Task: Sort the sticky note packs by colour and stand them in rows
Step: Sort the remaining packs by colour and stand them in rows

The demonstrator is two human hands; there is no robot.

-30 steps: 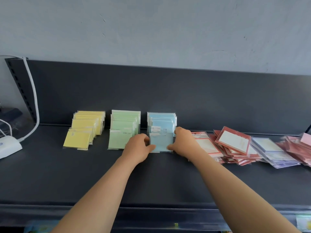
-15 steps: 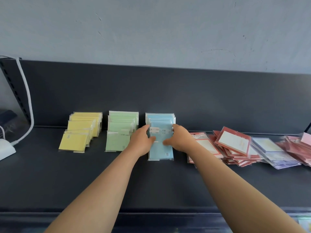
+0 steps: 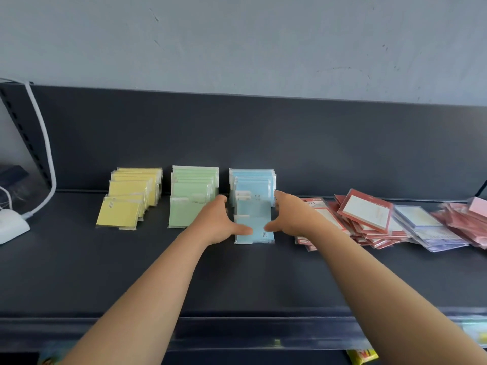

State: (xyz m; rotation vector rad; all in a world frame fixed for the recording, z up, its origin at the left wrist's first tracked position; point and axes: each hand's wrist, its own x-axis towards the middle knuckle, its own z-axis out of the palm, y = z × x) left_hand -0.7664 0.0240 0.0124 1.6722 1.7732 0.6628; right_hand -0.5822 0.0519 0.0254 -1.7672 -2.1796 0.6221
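Three rows of sticky note packs stand on the dark shelf (image 3: 79, 272): yellow packs (image 3: 131, 196), green packs (image 3: 191, 193) and blue packs (image 3: 253, 185). My left hand (image 3: 216, 222) and my right hand (image 3: 291, 216) hold the blue row from either side, thumbs on the front blue pack (image 3: 254, 230), fingers along the row's flanks. The front blue packs lean forward. To the right lies an unsorted heap of red-framed packs (image 3: 366, 214), lilac packs (image 3: 432, 227) and pink packs (image 3: 471, 219), lying flat and overlapping.
A dark back panel (image 3: 263, 140) rises behind the rows. A white cable (image 3: 44, 143) hangs down at the left to a white device (image 3: 10, 225). The shelf's front lip (image 3: 237, 330) runs under my forearms.
Both hands have shifted along the blue row, from the front pack toward the back and then forward again. The blue row has spread forward, its front pack now nearer me.
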